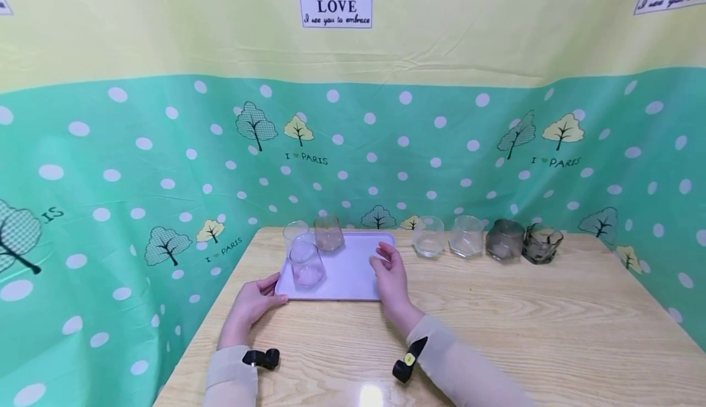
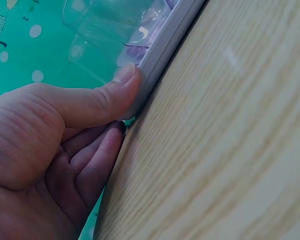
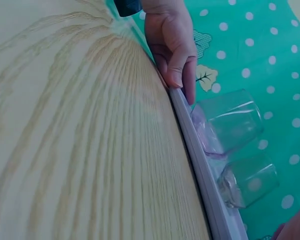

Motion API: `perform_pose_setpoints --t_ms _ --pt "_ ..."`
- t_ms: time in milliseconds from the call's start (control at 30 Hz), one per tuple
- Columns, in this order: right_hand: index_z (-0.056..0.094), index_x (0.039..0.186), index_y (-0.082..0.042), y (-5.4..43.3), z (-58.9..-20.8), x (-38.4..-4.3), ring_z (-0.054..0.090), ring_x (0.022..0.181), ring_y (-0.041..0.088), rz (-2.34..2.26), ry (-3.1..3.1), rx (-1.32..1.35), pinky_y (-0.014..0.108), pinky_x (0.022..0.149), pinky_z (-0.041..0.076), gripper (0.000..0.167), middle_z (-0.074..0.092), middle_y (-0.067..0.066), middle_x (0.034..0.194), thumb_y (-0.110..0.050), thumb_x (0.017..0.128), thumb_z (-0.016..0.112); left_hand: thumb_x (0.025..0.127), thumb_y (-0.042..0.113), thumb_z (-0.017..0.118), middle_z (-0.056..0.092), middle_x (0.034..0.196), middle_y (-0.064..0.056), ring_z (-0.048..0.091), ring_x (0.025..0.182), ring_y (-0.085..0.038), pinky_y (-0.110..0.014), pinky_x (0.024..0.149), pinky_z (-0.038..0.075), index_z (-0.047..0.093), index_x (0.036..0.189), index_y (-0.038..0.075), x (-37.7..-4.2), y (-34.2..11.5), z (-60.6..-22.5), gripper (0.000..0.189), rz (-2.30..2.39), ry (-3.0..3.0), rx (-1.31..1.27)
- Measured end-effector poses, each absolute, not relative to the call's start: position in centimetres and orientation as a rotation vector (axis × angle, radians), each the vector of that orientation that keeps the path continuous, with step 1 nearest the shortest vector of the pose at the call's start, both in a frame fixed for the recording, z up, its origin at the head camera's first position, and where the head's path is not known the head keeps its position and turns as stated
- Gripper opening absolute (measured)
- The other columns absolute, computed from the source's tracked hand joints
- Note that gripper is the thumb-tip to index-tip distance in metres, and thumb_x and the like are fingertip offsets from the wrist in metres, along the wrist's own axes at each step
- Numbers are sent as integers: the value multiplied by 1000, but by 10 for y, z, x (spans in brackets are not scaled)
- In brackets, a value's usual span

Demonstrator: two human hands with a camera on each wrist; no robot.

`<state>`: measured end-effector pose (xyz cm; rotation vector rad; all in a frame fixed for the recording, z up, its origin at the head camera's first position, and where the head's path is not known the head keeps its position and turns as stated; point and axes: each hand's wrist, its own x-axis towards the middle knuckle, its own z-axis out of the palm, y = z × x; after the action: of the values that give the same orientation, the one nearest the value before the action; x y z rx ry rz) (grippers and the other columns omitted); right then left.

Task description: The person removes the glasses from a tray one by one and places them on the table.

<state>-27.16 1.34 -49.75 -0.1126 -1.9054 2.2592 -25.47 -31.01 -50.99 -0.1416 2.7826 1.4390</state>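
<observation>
A lavender tray (image 1: 353, 272) lies on the table and carries three glasses at its left: a clear glass (image 1: 296, 233) at the back, a brownish glass (image 1: 329, 235) beside it, and a pink-tinted glass (image 1: 307, 266) in front. My left hand (image 1: 255, 301) grips the tray's near left corner; the left wrist view shows the thumb (image 2: 125, 75) against the rim and the fingers lower down at the table edge. At the tray's right edge is my right hand (image 1: 393, 278), loosely bent, with nothing visible in it. Only a sliver of it shows in the right wrist view.
Right of the tray, a row of glasses stands along the back: a clear glass (image 1: 428, 238), another clear glass (image 1: 466, 237), a dark grey glass (image 1: 504, 241) and a dark patterned glass (image 1: 542, 244). A green dotted curtain (image 1: 353, 149) hangs behind the wooden table (image 1: 496, 321).
</observation>
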Motion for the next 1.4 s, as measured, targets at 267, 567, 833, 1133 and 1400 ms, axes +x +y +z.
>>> perform_pose_setpoints --t_ms 267,567,833,1133,1400 --pt "48 155 -6 -15 -501 -276 57 132 36 2314 -1976 -122 52 112 50 64 57 19 149 -17 98 74 86 11 91 59 146 -25 55 139 -36 -48 116 45 57 149 -5 -256 -311 -513 74 1505 2765 -104" --pt "40 162 -6 -30 -506 -284 57 135 37 2482 -1919 -182 51 114 49 80 51 23 155 -26 95 79 86 14 92 58 147 -24 54 140 -37 -50 117 44 56 150 -4 -255 -311 -511 76 1471 2776 -113" --pt "41 162 -9 -49 -510 -289 53 140 37 2484 -1938 -158 52 120 44 85 50 20 156 -26 91 84 86 15 91 58 148 -23 54 141 -36 -49 118 44 57 151 -2 -255 -312 -512 75 1471 2776 -128" --pt "41 162 -10 -71 -519 -289 51 140 36 2311 -2063 -10 51 118 45 89 52 17 155 -23 88 88 85 14 92 58 148 -24 55 140 -37 -49 116 46 57 150 -3 -255 -310 -513 75 1485 2775 -118" --pt "39 164 -10 -84 -518 -284 50 142 40 2190 -2161 134 56 119 44 97 52 18 157 -29 84 92 85 14 92 59 146 -24 55 140 -37 -51 117 45 59 149 -2 -255 -310 -514 74 1484 2786 -121"
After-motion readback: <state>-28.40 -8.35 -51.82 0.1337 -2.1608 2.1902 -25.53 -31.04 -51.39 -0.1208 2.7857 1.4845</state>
